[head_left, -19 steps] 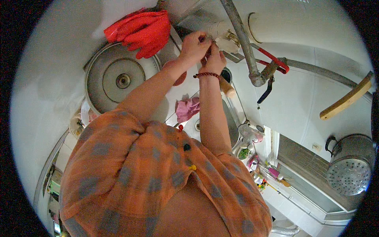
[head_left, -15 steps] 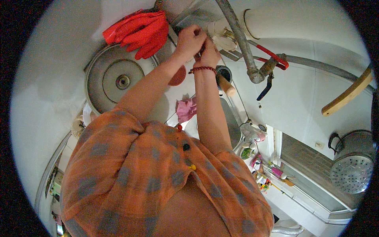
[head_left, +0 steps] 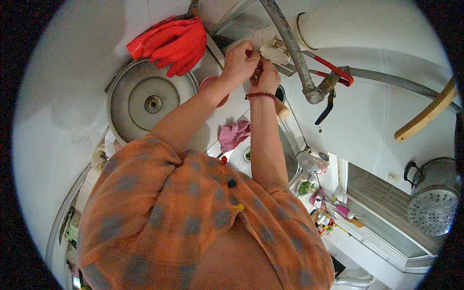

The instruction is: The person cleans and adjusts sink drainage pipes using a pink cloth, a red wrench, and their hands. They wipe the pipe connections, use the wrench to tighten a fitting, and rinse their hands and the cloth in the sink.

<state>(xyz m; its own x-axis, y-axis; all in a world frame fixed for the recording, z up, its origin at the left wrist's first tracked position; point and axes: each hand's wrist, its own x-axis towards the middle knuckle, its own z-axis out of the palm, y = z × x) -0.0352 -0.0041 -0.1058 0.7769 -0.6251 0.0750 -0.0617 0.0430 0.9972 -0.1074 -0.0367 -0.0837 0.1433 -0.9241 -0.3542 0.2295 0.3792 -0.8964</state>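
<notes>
My left hand and right hand meet ahead of me, both wrists bent inward so the fingertips almost touch. The dark reddish-brown thing sits low between them, against the inner side of my right fingers; that grip is curled closed around it, and its shape is mostly hidden. My left grip is bunched, thumb toward the fingers with a dark reddish spot at the tips — I cannot tell whether it pinches the same piece. Just beyond my right fingers a crumpled whitish bundle hangs close, and past it the grey pipe slants down to a valve with a red handle, so there is little room on that far right side. To my left, red gloves hang over the rim of a round metal lid, well apart from my fingers. My left forearm crosses a reddish round object, while a wooden handle pokes out just beside my right wrist. The most open room is nearer me, between my forearms, where the white desk runs down to a pink cloth and the sink.
</notes>
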